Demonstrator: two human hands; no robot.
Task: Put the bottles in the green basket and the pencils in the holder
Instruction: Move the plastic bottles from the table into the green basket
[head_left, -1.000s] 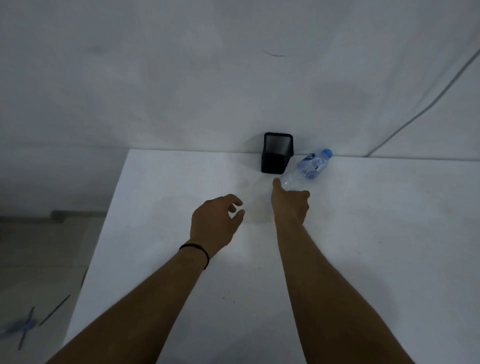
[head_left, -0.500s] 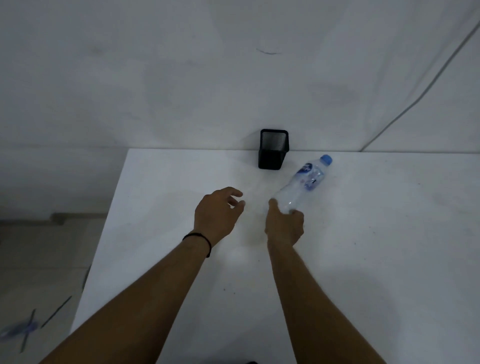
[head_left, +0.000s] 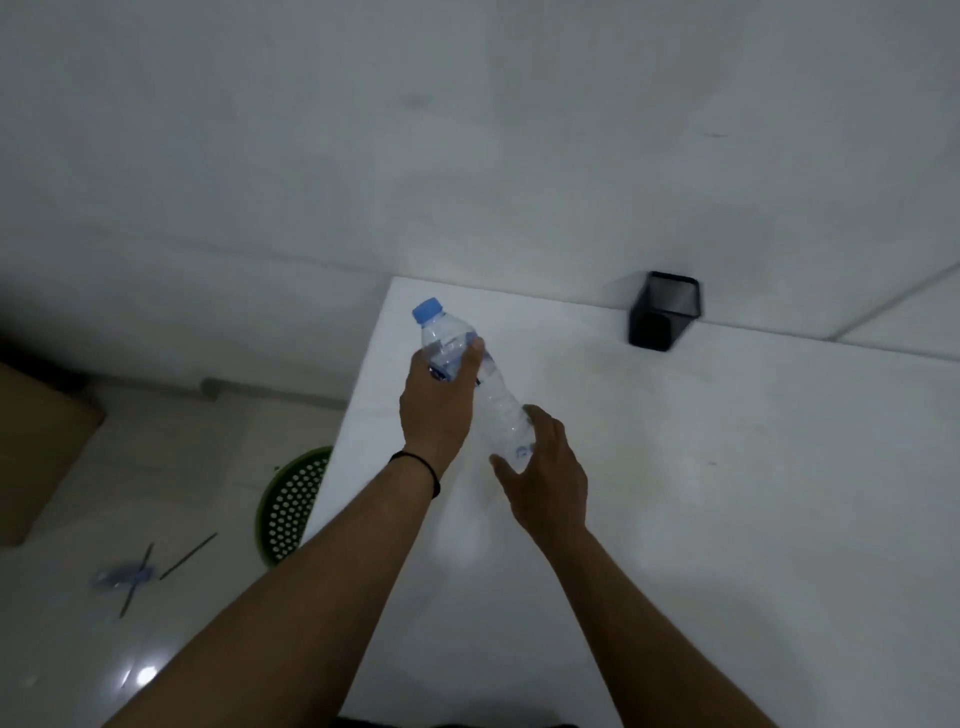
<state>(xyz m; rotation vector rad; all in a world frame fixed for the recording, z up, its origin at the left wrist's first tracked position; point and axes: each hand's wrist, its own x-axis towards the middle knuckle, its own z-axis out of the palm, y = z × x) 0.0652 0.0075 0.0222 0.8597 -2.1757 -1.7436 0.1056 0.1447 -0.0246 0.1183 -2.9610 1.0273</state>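
Observation:
A clear plastic bottle with a blue cap is held above the white table's left part, cap pointing up and away. My left hand is wrapped around its upper half. My right hand cups its lower end with the fingers spread. The black mesh holder stands at the table's back edge by the wall, far right of both hands. The green basket sits on the floor, half hidden under the table's left edge. Two pencils lie on the floor, and a blurred second bottle lies among them.
The white table fills the right half of the view, its left edge running diagonally above the basket. A brown cardboard box stands on the floor at the far left. A white wall rises behind the table.
The bottle has come off the table by the holder and moved left. My left hand has taken hold of its upper half. The view has swung left, bringing the basket and floor into sight.

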